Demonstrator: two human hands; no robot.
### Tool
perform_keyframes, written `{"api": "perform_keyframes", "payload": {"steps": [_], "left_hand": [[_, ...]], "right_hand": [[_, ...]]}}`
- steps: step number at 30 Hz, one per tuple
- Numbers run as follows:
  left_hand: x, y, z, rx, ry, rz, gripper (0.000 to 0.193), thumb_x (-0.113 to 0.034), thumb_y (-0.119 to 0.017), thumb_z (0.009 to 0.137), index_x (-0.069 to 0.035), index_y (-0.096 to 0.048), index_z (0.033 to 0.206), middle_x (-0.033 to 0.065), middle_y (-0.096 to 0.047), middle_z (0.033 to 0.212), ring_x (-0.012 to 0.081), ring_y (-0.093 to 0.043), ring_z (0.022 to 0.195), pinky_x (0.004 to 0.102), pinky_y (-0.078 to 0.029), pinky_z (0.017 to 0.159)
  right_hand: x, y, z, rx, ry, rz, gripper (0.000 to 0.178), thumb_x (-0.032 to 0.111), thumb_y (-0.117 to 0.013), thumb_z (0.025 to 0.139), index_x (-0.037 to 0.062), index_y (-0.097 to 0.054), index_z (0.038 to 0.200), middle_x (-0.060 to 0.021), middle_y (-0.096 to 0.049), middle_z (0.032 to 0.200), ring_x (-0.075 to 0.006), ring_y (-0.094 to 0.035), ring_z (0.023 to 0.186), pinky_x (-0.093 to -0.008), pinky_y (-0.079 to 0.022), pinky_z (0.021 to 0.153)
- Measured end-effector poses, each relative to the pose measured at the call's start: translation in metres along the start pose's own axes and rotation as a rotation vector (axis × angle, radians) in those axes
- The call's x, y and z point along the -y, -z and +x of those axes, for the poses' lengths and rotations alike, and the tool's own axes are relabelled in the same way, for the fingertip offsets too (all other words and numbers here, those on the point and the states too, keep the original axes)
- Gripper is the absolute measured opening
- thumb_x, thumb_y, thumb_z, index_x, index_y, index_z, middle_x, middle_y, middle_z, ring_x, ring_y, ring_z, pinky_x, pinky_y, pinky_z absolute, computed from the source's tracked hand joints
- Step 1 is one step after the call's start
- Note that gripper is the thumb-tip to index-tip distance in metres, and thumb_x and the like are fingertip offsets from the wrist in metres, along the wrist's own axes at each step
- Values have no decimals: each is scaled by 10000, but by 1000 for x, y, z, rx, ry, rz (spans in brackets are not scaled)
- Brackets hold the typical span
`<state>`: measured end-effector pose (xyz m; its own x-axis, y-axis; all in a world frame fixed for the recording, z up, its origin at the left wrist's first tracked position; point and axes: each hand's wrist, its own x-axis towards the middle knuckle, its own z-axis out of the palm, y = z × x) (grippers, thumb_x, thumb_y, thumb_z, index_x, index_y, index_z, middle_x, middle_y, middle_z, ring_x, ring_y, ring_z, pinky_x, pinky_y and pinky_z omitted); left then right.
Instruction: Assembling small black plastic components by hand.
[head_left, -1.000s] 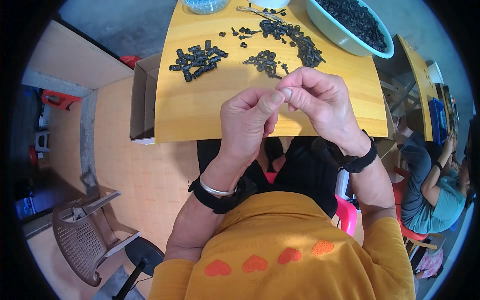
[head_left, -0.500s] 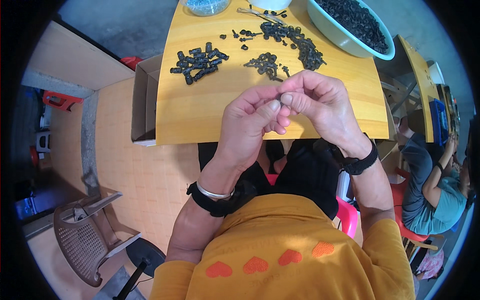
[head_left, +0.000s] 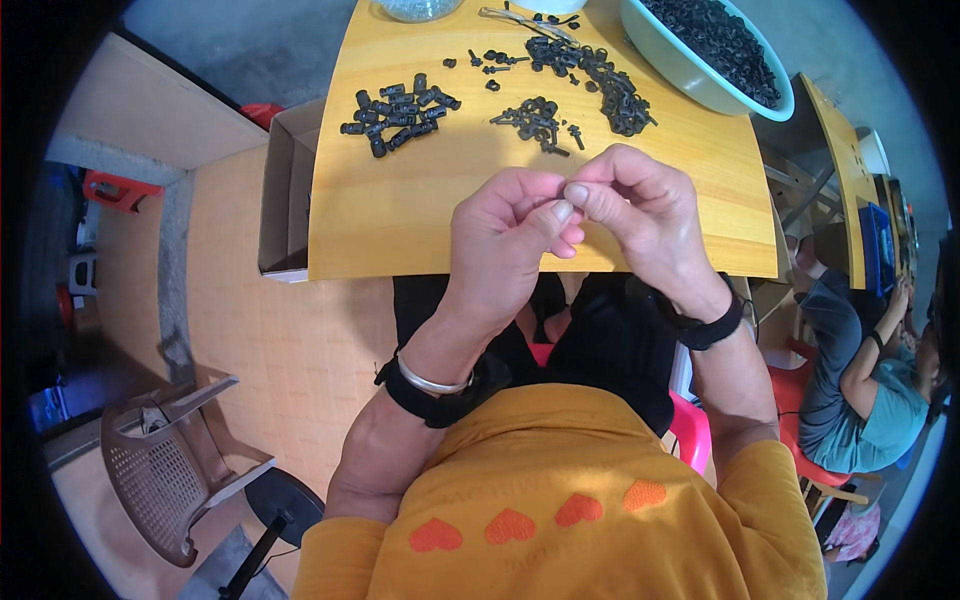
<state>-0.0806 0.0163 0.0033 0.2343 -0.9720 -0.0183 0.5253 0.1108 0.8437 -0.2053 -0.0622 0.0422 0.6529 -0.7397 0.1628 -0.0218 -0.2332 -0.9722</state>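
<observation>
Above the near part of the yellow wooden table [head_left: 400,225], both hands meet with their fingertips together. My left hand [head_left: 515,222] is closed in a pinch, thumb against the fingers. Closed the same way, my right hand [head_left: 632,205] touches it from the right. Whatever small thing sits between the fingertips is almost wholly covered by them. Beyond the hands lies a small pile of black plastic parts with thin stems [head_left: 535,122]. To the left is a group of black cylindrical pieces [head_left: 400,118]. A larger heap of small black parts [head_left: 615,95] spreads farther right.
A pale green basin [head_left: 690,80] full of black parts stands at the far right of the table. Metal tweezers [head_left: 520,18] and a clear tub [head_left: 418,8] lie at the back. A cardboard box [head_left: 285,190] adjoins the left edge. A co-worker [head_left: 870,390] sits at the right.
The hands stay pinched together in nearly the same place, with slight finger movement. The whole view has shifted a little.
</observation>
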Motion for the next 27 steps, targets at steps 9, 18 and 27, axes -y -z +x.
{"api": "perform_keyframes", "payload": {"steps": [9,18,27], "left_hand": [[8,4,1,-41,42,-124,133,-1,-539,849,17,-539,981,92,-611,825,129,-604,672,234,-520,594],[-5,1,3,-17,279,-78,143,-60,-572,843,17,-555,962,81,-609,795,110,-598,658,208,-497,562],[3,16,6,-181,119,54,144,-105,-544,876,6,-564,966,73,-612,787,101,-588,645,208,-490,580]], "right_hand": [[-15,-6,-14,-71,478,-640,152,65,-623,756,26,-573,893,-114,-514,736,-283,-534,648,-347,-447,570],[-16,7,-11,10,567,-736,209,83,-642,728,32,-571,918,-105,-514,764,-286,-528,690,-357,-447,607],[-10,10,9,24,253,-676,97,72,-614,730,35,-589,816,-119,-530,732,-294,-538,704,-353,-438,602]]}}
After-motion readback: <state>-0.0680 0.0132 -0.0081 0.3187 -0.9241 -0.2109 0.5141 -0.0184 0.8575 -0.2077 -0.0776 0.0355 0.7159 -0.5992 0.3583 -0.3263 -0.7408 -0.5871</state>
